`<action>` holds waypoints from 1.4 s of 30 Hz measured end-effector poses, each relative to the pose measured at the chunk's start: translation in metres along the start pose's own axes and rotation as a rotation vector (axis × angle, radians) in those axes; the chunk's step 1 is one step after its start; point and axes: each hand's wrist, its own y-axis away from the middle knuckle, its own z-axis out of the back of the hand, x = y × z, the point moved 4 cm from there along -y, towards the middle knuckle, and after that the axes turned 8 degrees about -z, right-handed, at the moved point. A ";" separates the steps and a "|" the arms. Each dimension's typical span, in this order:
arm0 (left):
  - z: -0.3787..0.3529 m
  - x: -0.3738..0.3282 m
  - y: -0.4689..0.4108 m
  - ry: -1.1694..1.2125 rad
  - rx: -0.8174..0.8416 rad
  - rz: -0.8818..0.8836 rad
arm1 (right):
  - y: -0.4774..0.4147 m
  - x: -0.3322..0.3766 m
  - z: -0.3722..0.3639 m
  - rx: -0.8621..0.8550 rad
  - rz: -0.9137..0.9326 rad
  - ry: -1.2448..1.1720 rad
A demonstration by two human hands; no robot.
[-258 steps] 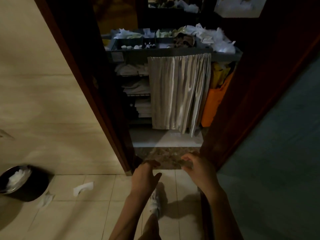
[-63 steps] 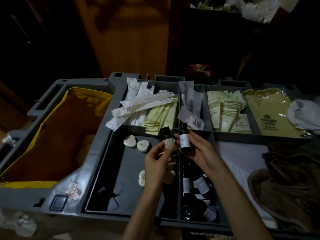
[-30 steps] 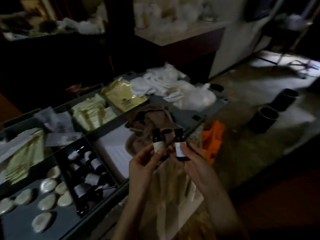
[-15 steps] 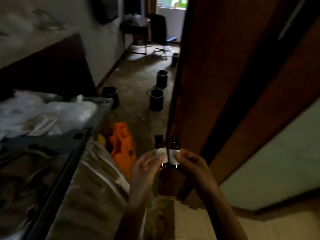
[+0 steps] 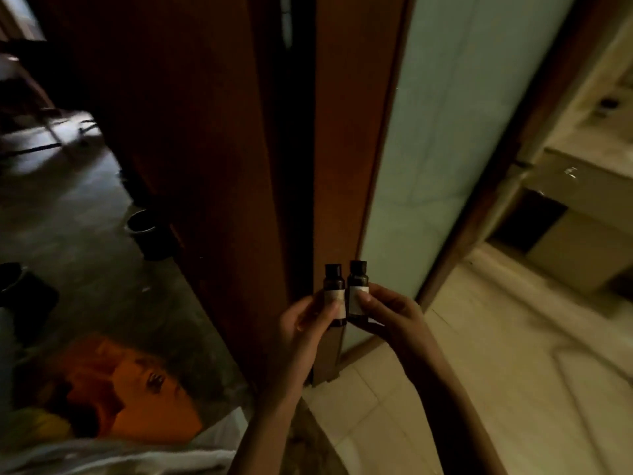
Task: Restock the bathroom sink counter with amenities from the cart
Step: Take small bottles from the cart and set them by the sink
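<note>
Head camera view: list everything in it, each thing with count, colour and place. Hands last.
left bottle: one, dark with a pale label, upright at centre
right bottle: one, dark with a pale label, upright beside the other
wooden door frame: one, dark brown, centre
frosted glass panel: one, pale green, right of the frame
black bins: two, on the dim floor, left
orange bag: one, lower left
pale cloth: one, bottom left edge
tiled floor: cream, lower right
vanity counter: one, beige, far right
left hand: fingers pinch the left bottle
right hand: fingers pinch the right bottle
</note>
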 end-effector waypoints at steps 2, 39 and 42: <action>-0.012 0.005 -0.003 0.002 0.096 0.013 | 0.008 -0.003 0.012 -0.059 0.017 0.006; -0.457 0.072 -0.142 0.057 0.706 -0.004 | -0.032 0.071 0.435 -0.580 0.072 -0.064; -0.484 0.080 -0.154 0.007 0.742 0.015 | -0.037 0.068 0.456 -0.613 0.075 -0.100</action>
